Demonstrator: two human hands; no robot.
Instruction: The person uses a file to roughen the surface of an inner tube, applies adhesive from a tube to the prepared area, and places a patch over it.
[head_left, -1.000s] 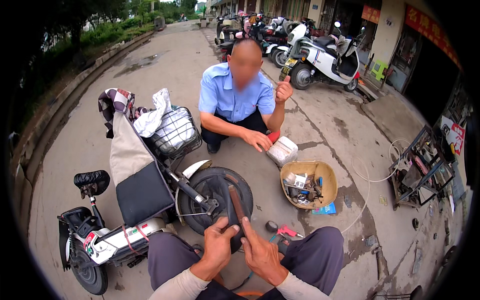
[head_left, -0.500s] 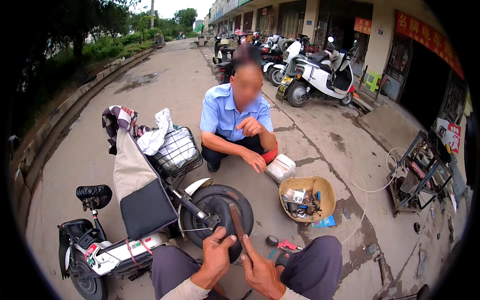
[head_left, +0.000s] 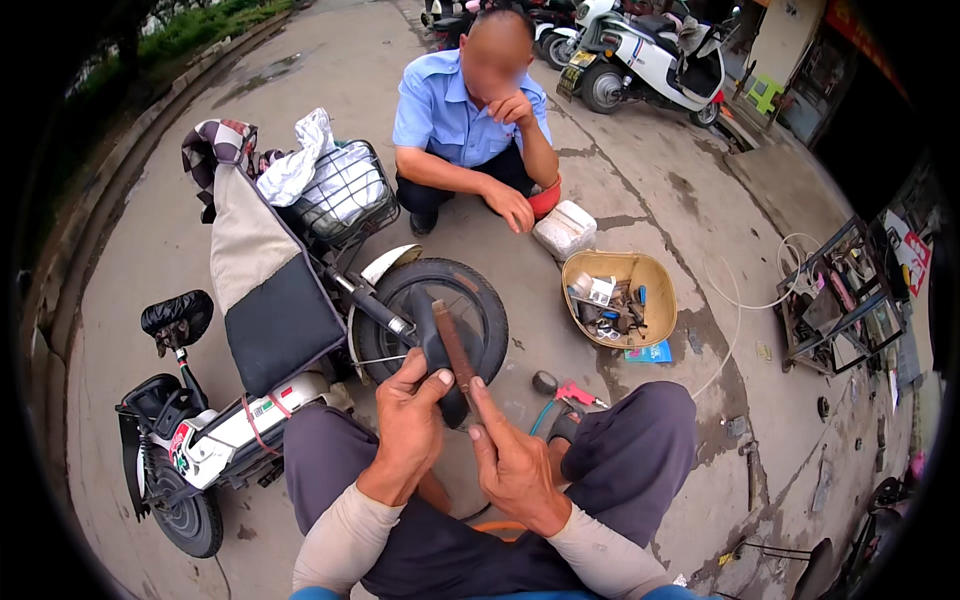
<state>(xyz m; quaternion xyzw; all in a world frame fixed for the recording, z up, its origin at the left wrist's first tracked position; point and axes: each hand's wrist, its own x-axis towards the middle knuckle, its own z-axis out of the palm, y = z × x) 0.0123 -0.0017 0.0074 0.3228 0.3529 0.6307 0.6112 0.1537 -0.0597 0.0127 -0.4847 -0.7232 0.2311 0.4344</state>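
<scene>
My left hand (head_left: 408, 425) is closed on a black rubber inner tube (head_left: 456, 408), part of which loops up in front of the wheel. A rusty flat file (head_left: 452, 342) is gripped in my right hand (head_left: 515, 465), its index finger stretched along the tool. The file slants up and lies across the tube, seemingly touching it; the exact contact is hidden. Right behind them is the front wheel (head_left: 488, 300) of a white electric bike (head_left: 215, 435) lying tilted to the left. My knees frame both hands.
Facing me squats a person in a blue shirt (head_left: 445, 110). To the right are a white container (head_left: 565, 230), a tan basin (head_left: 655, 335) with tools, and a red air gun (head_left: 578, 393) with hose. A metal rack (head_left: 790, 345) of parts stands further right; parked scooters (head_left: 640, 75) line the back.
The view has tilted downward, so everything sits higher in the picture. The other person's bent hand has risen to the face. Both my hands keep their holds on the tube and file.
</scene>
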